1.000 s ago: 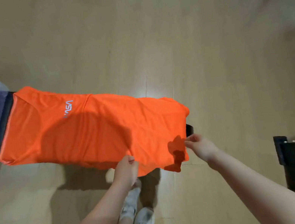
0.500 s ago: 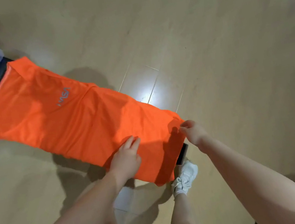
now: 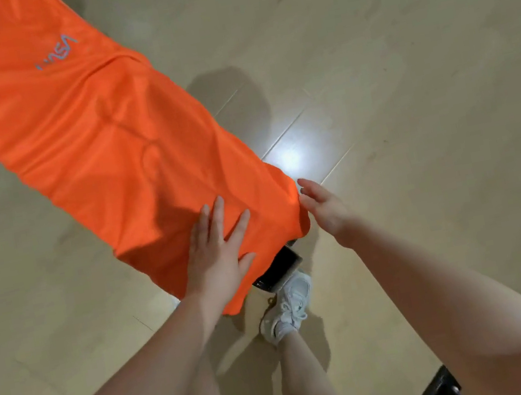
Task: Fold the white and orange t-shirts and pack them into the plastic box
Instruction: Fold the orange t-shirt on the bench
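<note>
Head view: long orange fabric t-shirt, grey "NASA" lettering upside down, draped over a narrow black bench. Left hand presses flat on its near end; right hand, fingers straight, touches the hem corner.

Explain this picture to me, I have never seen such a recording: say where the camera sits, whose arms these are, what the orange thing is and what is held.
No machine here: a person wears one camera on the head, looking down at their own arms. The orange t-shirt, folded into a long strip, lies draped over a narrow dark support whose end shows under the cloth. The left hand presses flat on the near end. The right hand is open, fingers straight, at the cloth's edge. Neither hand has a grip on anything. Below is a white sneaker on the wooden floor. No box is in view.
</note>
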